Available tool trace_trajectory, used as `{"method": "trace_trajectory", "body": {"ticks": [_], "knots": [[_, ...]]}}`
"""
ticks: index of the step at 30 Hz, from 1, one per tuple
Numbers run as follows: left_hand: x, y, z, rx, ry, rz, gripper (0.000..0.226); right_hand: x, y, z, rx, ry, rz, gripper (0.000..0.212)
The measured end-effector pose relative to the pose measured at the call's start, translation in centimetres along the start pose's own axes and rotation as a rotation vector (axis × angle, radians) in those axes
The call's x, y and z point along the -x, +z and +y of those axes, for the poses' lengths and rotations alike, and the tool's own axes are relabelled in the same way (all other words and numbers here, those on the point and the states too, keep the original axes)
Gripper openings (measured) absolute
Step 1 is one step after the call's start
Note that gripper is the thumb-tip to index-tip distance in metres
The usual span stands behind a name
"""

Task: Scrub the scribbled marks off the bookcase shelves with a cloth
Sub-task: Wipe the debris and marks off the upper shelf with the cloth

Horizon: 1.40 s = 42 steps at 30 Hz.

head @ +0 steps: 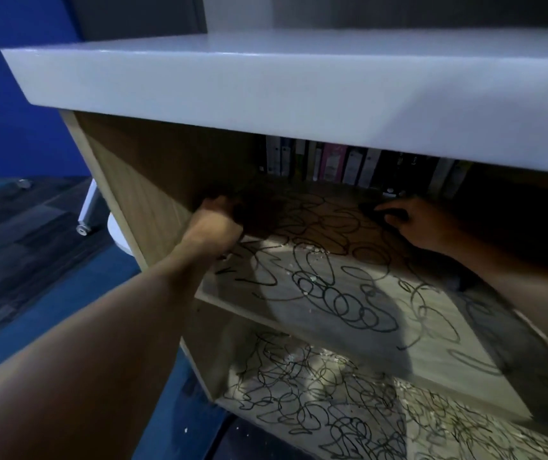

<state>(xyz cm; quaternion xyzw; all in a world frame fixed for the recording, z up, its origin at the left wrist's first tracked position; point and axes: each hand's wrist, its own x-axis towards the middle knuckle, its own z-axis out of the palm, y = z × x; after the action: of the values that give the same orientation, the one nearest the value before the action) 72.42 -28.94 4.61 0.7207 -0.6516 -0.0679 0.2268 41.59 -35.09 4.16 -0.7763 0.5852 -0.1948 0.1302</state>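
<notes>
The wooden bookcase has black scribbled marks all over its upper shelf and over the lower shelf. My right hand reaches deep into the shaded back of the upper shelf, its fingers curled over a small dark cloth that lies on the marks. My left hand is at the shelf's left side by the inner wall, fingers curled. A dark patch lies beside it, and shadow hides whether it holds anything.
A thick white top overhangs the shelf and shades it. Several books and binders stand along the back. Pale crumbs are scattered on both shelves. A white chair leg with a castor stands on the blue floor to the left.
</notes>
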Motion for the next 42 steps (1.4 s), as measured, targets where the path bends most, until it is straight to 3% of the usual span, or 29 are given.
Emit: {"method": "trace_trajectory", "body": {"ticks": [6,12,18,25,28,31,36,42], "knots": [[0.2,1.0,-2.5,0.123,-0.063,0.052,0.022,-6.3,3.5,-5.7,-0.057,-0.078,-0.074,0.035],[-0.2,1.6,-3.4,0.127,-0.013,0.071,0.018,-7.5,5.4,-12.7,-0.179,-0.298,-0.338,0.042],[-0.2,1.5,-3.3,0.130,-0.009,0.089,0.016,-5.2,5.2,-12.4,-0.325,-0.473,-0.531,0.039],[0.2,0.9,-2.1,0.149,-0.105,0.084,0.015,0.0,1.6,-6.0,-0.442,-0.506,-0.499,0.028],[0.4,1.0,-1.8,0.133,-0.114,0.084,0.012,0.0,0.8,-5.8,-0.441,-0.418,-0.365,0.028],[0.9,0.8,-1.8,0.008,-0.031,0.096,0.017,-0.5,1.1,-7.1,-0.494,-0.336,-0.255,0.041],[1.6,0.9,-1.9,-0.071,0.086,0.121,0.026,1.2,1.9,-7.3,-0.301,-0.379,-0.347,0.035],[1.1,0.9,-2.9,-0.057,0.083,0.074,0.029,5.8,-0.4,-4.4,-0.342,-0.387,-0.430,0.039]]}}
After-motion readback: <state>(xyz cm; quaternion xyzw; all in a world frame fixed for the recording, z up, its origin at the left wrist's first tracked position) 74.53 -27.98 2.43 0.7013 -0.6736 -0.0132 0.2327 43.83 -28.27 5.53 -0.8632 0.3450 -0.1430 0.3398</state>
